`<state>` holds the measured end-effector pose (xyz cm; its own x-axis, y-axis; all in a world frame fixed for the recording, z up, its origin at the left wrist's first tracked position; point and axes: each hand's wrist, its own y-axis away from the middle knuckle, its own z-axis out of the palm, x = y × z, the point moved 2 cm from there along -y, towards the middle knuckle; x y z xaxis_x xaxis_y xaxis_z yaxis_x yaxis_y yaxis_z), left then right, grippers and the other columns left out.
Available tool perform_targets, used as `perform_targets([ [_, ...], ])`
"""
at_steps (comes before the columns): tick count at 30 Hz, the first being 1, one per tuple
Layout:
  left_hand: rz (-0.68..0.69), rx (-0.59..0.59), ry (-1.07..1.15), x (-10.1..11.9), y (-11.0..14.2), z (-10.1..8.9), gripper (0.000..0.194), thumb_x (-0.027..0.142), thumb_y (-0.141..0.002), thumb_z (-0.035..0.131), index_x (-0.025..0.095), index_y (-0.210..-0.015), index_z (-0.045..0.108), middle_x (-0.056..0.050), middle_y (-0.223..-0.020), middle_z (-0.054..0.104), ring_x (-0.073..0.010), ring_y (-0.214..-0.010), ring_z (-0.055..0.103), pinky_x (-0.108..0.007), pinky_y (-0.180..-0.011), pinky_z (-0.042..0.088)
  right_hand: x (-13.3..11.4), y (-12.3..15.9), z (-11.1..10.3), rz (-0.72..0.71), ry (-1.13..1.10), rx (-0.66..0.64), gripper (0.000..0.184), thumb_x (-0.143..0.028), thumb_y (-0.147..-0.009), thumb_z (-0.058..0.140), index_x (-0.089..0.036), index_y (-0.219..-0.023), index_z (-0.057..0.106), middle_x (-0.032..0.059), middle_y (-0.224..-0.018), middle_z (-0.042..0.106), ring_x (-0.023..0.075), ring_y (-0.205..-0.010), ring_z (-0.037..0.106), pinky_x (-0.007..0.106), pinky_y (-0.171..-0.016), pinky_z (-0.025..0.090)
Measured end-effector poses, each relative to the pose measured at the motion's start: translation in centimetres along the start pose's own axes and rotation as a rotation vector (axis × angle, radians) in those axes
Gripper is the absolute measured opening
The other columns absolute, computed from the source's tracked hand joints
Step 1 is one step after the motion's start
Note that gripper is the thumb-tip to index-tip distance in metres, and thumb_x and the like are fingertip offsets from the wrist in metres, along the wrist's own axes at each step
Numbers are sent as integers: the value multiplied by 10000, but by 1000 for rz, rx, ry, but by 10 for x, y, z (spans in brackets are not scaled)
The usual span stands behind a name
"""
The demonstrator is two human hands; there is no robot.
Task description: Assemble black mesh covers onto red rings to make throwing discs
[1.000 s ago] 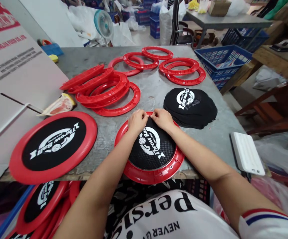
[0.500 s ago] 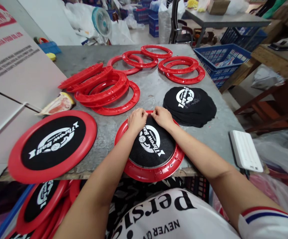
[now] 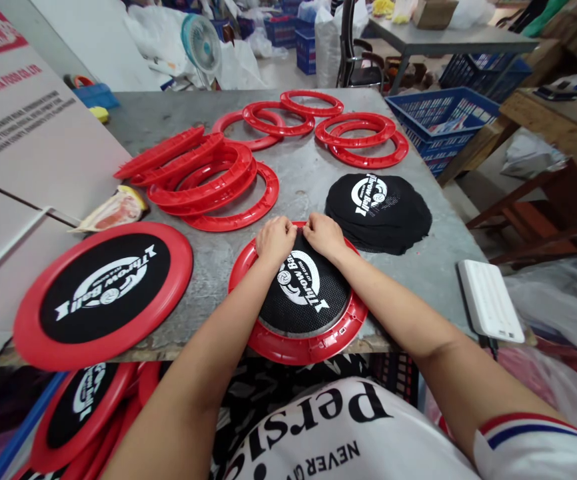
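Observation:
A red plastic ring (image 3: 313, 347) lies at the near edge of the grey table (image 3: 308, 180), with a black mesh cloth disc (image 3: 303, 300) printed "Throw Ball" laid in it. My left hand (image 3: 274, 241) and my right hand (image 3: 322, 235) sit side by side at the far rim of that ring. Both have their fingers curled and pinch the far edge of the black cloth against the rim.
A pile of black cloth discs (image 3: 378, 213) lies to the right. Loose red rings (image 3: 208, 183) are heaped and spread across the table's middle and back. A finished red disc (image 3: 101, 293) lies left, more below. A white box (image 3: 490, 300) sits at the right edge.
My two hands have drawn a little closer together at the far rim; the small gap between them has closed. The ring and cloth have stayed put.

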<state>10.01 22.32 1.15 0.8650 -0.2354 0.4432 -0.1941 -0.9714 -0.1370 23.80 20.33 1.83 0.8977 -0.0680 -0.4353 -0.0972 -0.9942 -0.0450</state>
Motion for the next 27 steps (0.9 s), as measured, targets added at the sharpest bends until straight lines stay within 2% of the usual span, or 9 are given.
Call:
perform_targets([
  [9,-37,-16,-7,0,-5,3,144,323,-909,524,246,-825,613,-51,-1005,724,-261,-1014,645,-348,-825,452,-3,0,-2,26,-15,-16,204,-236,-935,461,-179,-986,650,146,-1039,740,310,-997,691,407,-864,522],
  [11,-44,-26,-2,0,-5,3,137,326,-909,528,248,-840,616,-57,-1012,727,-269,-1027,646,-361,-846,458,-1,0,1,16,-34,-17,214,-221,-937,457,-167,-1032,641,155,-1059,737,315,-1011,688,421,-884,519],
  [15,-43,-48,29,-2,-4,1,152,334,-938,501,252,-937,628,-75,-1069,731,-291,-1068,646,-396,-892,469,7,-5,5,-41,-97,-11,327,-185,-945,475,-134,-1260,547,147,-1155,724,286,-1067,675,411,-946,502],
  [19,-37,-88,96,-6,-7,0,216,275,-969,434,239,-1001,645,-97,-1152,722,-301,-1122,639,-429,-934,475,10,-6,-9,-106,-146,-36,287,-178,-969,479,-145,-1242,559,126,-1167,712,244,-1074,659,381,-954,493],
  [21,-26,-107,150,-8,-13,-1,211,228,-950,451,222,-997,657,-99,-1136,728,-290,-1110,646,-428,-953,480,7,5,-25,-206,-152,-40,211,-181,-937,555,-162,-1139,614,108,-1174,695,235,-1101,628,373,-981,470],
  [23,-1,-108,215,-12,-20,-6,212,168,-918,465,201,-962,669,-91,-1083,739,-259,-1072,660,-400,-965,488,-1,26,-40,-438,-138,-112,131,-161,-858,664,-169,-989,661,88,-1120,689,239,-1097,598,371,-992,447],
  [25,27,-77,277,-16,-27,-15,225,118,-886,465,184,-930,676,-76,-1032,743,-224,-1022,669,-364,-964,497,-8,53,-45,-705,-88,-337,111,-140,-796,728,-174,-892,683,68,-1000,685,234,-1009,594,356,-927,456],
  [27,43,-6,320,-21,-28,-28,228,99,-865,470,173,-931,676,-71,-1034,735,-209,-1004,666,-353,-965,500,-8,78,-40,-806,28,-530,141,-145,-752,779,-171,-866,701,74,-949,666,235,-952,579,344,-861,455],
])
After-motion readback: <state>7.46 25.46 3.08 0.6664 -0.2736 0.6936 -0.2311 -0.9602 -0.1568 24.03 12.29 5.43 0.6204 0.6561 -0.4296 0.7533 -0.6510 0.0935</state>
